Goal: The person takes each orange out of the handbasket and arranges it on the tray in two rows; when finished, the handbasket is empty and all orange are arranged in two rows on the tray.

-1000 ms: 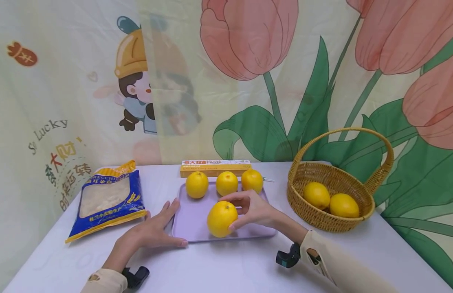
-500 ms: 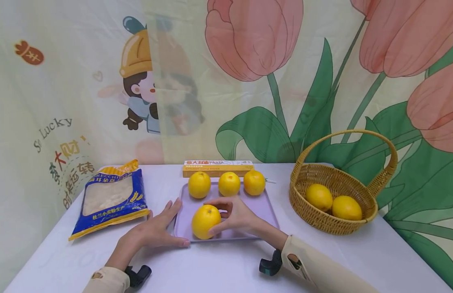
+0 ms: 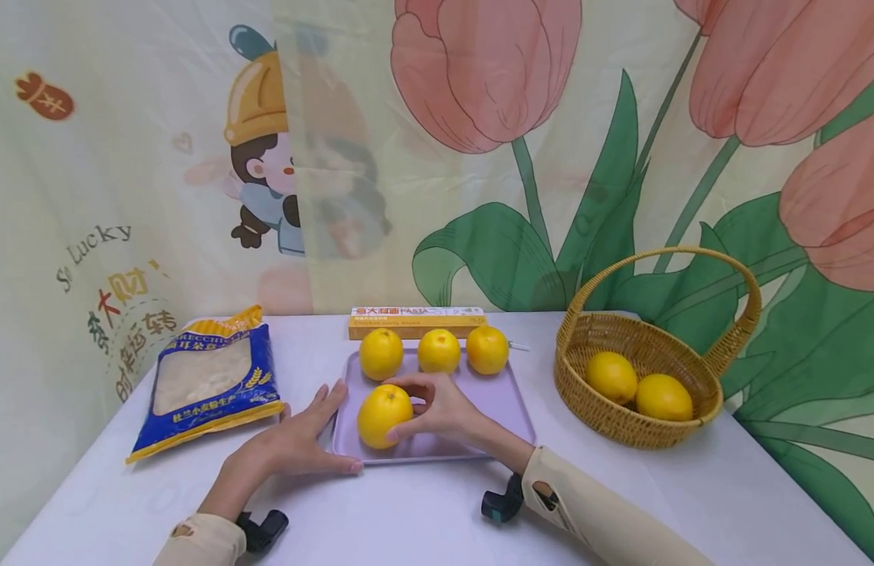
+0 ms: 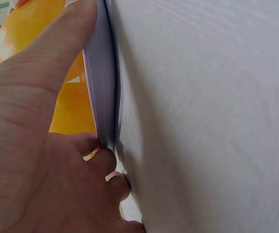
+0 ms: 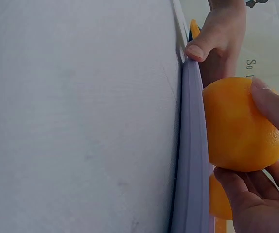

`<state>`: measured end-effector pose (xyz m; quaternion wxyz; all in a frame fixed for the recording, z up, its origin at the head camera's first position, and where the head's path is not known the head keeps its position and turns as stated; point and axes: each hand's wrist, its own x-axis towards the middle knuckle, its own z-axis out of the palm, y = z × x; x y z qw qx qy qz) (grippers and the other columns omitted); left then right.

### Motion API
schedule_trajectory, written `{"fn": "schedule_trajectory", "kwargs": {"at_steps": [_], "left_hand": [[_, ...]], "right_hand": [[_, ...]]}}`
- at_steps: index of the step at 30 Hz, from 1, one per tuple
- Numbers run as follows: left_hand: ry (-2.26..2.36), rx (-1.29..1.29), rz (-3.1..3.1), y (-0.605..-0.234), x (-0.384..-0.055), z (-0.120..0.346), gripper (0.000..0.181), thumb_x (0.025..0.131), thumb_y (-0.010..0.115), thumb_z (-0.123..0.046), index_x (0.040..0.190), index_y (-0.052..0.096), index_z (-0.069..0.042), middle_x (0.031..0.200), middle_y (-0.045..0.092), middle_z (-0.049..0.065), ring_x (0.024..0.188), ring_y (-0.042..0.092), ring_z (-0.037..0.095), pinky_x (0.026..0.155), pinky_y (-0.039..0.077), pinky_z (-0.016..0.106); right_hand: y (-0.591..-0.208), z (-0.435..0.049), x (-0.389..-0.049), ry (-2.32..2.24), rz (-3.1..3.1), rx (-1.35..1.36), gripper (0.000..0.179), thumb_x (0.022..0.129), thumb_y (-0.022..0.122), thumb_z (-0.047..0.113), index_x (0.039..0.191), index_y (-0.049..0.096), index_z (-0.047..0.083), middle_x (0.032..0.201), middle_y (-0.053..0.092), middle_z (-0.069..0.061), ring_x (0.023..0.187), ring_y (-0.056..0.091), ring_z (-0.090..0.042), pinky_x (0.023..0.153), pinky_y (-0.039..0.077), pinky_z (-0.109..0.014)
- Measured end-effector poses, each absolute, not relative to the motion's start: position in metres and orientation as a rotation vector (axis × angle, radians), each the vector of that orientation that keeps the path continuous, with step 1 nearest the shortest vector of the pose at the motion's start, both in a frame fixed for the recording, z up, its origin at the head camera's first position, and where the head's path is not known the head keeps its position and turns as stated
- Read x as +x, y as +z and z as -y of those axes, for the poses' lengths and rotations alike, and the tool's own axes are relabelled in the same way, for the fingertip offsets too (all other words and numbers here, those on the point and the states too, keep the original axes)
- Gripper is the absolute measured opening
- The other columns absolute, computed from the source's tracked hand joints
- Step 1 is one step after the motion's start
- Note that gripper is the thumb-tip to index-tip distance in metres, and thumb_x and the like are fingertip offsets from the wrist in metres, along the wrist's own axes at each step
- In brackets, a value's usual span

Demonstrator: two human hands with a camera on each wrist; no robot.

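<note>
My right hand (image 3: 440, 413) holds an orange (image 3: 380, 417) over the front left part of a lilac tray (image 3: 499, 397). In the right wrist view, the thumb is on one side of that orange (image 5: 241, 124) and fingers are on the other. My left hand (image 3: 291, 444) rests at the tray's front left corner, its thumb on the front rim and its fingers stretched along the left side. Along the tray's back edge sit three more oranges: a left one (image 3: 382, 354), a middle one (image 3: 438, 351) and a right one (image 3: 487, 350).
A wicker basket (image 3: 574, 393) with a tall handle stands at the right, with two yellow fruits (image 3: 610, 377) inside. Behind the tray lies a pasta box (image 3: 416, 322). At the left is a blue and yellow pasta bag (image 3: 207, 385), close to my left fingers.
My right hand has moved left across the tray with the orange, from its middle to its front left part. The left hand has stayed at the tray's corner.
</note>
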<state>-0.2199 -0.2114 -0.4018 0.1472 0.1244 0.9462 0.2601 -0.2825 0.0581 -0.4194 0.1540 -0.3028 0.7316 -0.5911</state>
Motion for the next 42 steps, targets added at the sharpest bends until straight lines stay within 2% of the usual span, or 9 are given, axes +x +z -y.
{"fn": "schedule_trajectory", "kwargs": {"at_steps": [15, 23, 30, 37, 40, 42], "left_hand": [[0.767, 0.356, -2.709, -0.405, -0.219, 0.211, 0.135, 0.078, 0.088, -0.066, 0.173, 0.014, -0.007, 0.178, 0.013, 0.024, 0.163, 0.010, 0.051, 0.118, -0.008, 0.083], [0.765, 0.354, -2.711, -0.407, -0.219, 0.211, 0.135, 0.078, 0.089, -0.067, 0.173, 0.014, -0.007, 0.178, 0.012, 0.025, 0.163, 0.012, 0.051, 0.119, -0.008, 0.083], [0.764, 0.366, -2.710, -0.406, -0.221, 0.209, 0.135, 0.078, 0.089, -0.067, 0.173, 0.013, -0.006, 0.178, 0.012, 0.025, 0.163, 0.011, 0.051, 0.119, -0.008, 0.083], [0.771, 0.377, -2.732, -0.405, -0.220, 0.210, 0.136, 0.078, 0.090, -0.065, 0.173, 0.014, -0.004, 0.177, 0.012, 0.027, 0.163, 0.011, 0.052, 0.119, -0.008, 0.084], [0.772, 0.380, -2.737, -0.403, -0.219, 0.212, 0.136, 0.078, 0.090, -0.065, 0.172, 0.014, -0.003, 0.177, 0.011, 0.028, 0.162, 0.011, 0.053, 0.118, -0.008, 0.084], [0.773, 0.380, -2.737, -0.402, -0.218, 0.213, 0.136, 0.078, 0.089, -0.065, 0.172, 0.014, -0.003, 0.176, 0.010, 0.029, 0.162, 0.011, 0.053, 0.118, -0.008, 0.084]], "right_hand": [[-0.418, -0.055, -0.279, -1.610, -2.171, -0.889, 0.066, 0.084, 0.093, 0.004, 0.145, 0.067, 0.007, 0.139, 0.071, -0.005, 0.131, 0.067, -0.022, 0.107, 0.058, -0.032], [-0.415, -0.060, -0.280, -1.613, -2.132, -0.915, 0.074, 0.083, 0.092, 0.000, 0.151, 0.060, 0.000, 0.147, 0.067, -0.011, 0.136, 0.065, -0.027, 0.109, 0.057, -0.034], [-0.410, -0.069, -0.280, -1.626, -2.107, -0.917, 0.073, 0.084, 0.092, 0.001, 0.150, 0.061, 0.000, 0.149, 0.066, -0.014, 0.139, 0.063, -0.029, 0.112, 0.054, -0.037], [-0.377, -0.097, -0.270, -1.636, -2.120, -0.983, 0.069, 0.085, 0.089, -0.004, 0.147, 0.060, -0.006, 0.149, 0.062, -0.027, 0.141, 0.058, -0.047, 0.116, 0.051, -0.051], [-0.355, -0.120, -0.261, -1.562, -2.172, -1.037, 0.064, 0.086, 0.089, -0.001, 0.144, 0.062, -0.006, 0.146, 0.065, -0.026, 0.137, 0.062, -0.044, 0.112, 0.055, -0.046], [-0.340, -0.139, -0.255, -1.479, -2.205, -1.088, 0.059, 0.088, 0.089, 0.003, 0.142, 0.065, -0.005, 0.142, 0.068, -0.023, 0.132, 0.067, -0.037, 0.108, 0.058, -0.041]]}}
